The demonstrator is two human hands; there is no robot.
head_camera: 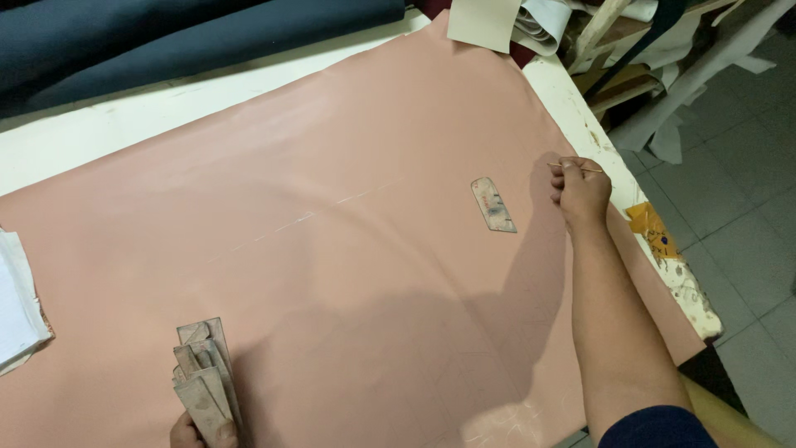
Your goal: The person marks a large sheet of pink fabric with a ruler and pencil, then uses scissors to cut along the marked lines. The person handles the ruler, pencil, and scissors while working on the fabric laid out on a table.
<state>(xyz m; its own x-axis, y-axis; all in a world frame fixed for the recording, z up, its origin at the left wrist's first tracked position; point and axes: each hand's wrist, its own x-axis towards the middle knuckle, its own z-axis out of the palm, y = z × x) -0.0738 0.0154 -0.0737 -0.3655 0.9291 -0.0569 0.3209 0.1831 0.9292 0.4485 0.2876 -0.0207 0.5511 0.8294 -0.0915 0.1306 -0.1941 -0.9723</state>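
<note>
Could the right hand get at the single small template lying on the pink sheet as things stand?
Probably yes. The right hand, pinching a thin stick, sits just right of the template, with only bare pink sheet between them.

On the pink sheet (332, 249), the right hand (582, 192) pinches a thin stick (576, 168) (left hand (199, 431) grips card templates (206, 377)).

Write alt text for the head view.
A person's right hand pinches a thin marking stick over a pink leather sheet on a white table, beside a small worn pattern piece. The left hand grips a stack of similar pattern pieces at the bottom edge.
</note>
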